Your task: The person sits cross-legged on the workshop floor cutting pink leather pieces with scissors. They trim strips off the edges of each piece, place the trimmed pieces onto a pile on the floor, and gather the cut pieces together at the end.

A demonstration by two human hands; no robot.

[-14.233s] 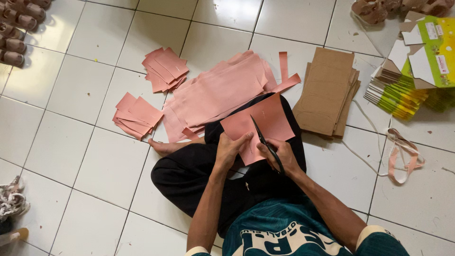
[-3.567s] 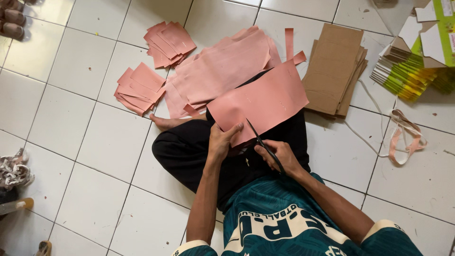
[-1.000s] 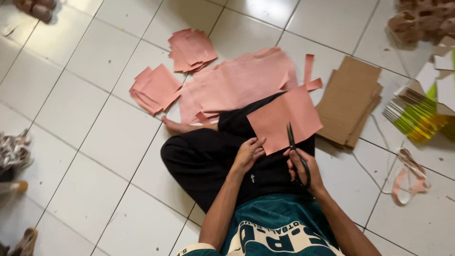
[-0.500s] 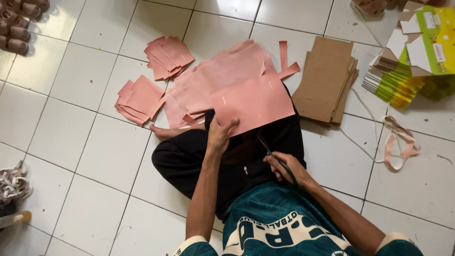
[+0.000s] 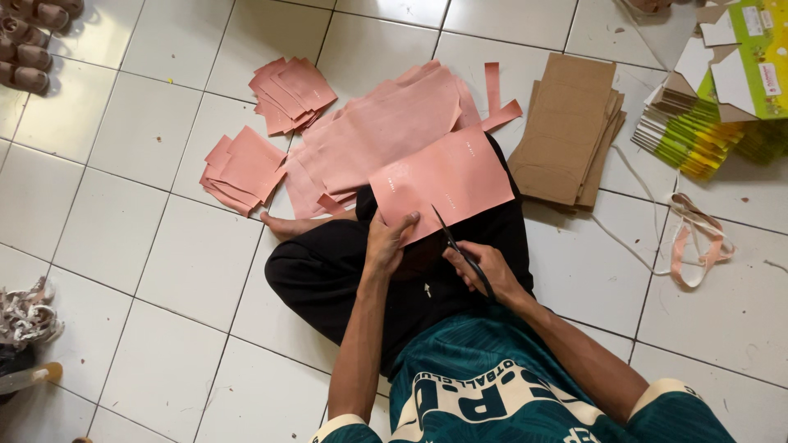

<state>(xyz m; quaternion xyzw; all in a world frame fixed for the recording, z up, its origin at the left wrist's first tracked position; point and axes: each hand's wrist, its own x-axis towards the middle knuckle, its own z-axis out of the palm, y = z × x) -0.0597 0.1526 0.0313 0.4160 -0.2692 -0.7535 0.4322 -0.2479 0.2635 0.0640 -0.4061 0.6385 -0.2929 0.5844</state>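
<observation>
We're looking down at our lap, cross-legged on the white tiled floor (image 5: 148,271). Our left hand (image 5: 387,244) pinches the near edge of a pink sheet (image 5: 443,184) at mid-frame, thumb on top, fingers curled under. Our right hand (image 5: 484,271), just right of it, is closed through the handles of the scissors (image 5: 460,250), blades pointing up-left and meeting the sheet's lower edge. The sheet lies tilted over our black-trousered knee, its far corner reaching towards the upper right.

Beyond it, a larger pile of pink sheets (image 5: 386,131) spreads across the upper middle, with two narrow pink strips (image 5: 497,98) poking out at its right. Two stacks of small cut pink pieces (image 5: 287,94) and (image 5: 242,168) sit at upper left. A stack of brown card (image 5: 570,131) lies right of the sheet, touching the trouser leg. Yellow-green printed cartons (image 5: 698,123) fill the upper right corner, and a looped pink ribbon (image 5: 694,242) lies on the tiles at right.
</observation>
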